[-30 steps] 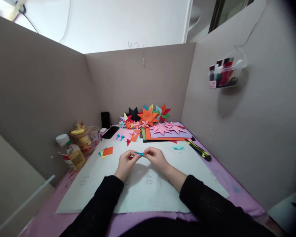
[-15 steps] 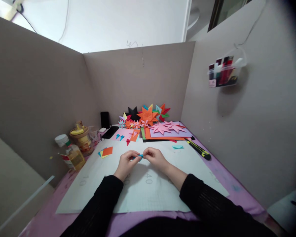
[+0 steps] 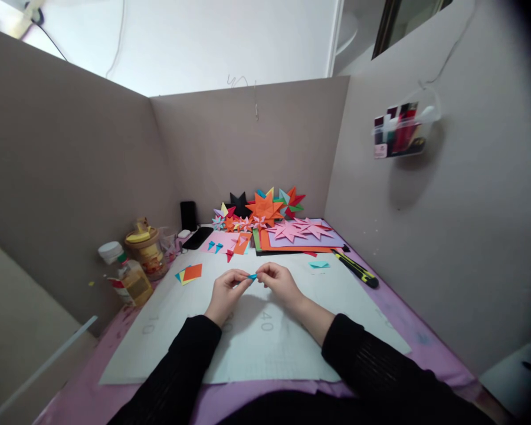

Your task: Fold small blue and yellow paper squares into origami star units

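Between my two hands is a small folded piece of blue paper (image 3: 252, 276), held just above the white mat. My left hand (image 3: 228, 291) pinches its left end between thumb and fingers. At its right end, my right hand (image 3: 279, 283) has its fingertips closed on the paper's edge. Most of the piece is hidden by the fingers. Left of my hands lie square paper sheets (image 3: 192, 272) in orange, yellow and blue. Beyond are two small blue folded pieces (image 3: 219, 248) and a red one (image 3: 229, 255). A turquoise folded paper (image 3: 320, 265) rests to the right.
Paper stars (image 3: 265, 206) stand along the back wall, with pink stars (image 3: 288, 231) on stacked coloured sheets. A yellow-black utility knife (image 3: 356, 270) lies at the right. Bottle (image 3: 135, 282), jar (image 3: 147, 252) and phone (image 3: 199, 238) stand or lie left. A basket (image 3: 405, 131) hangs on the right wall.
The blue paper has tilted and shifted slightly upward between my fingers. Both hands stay in nearly the same place.
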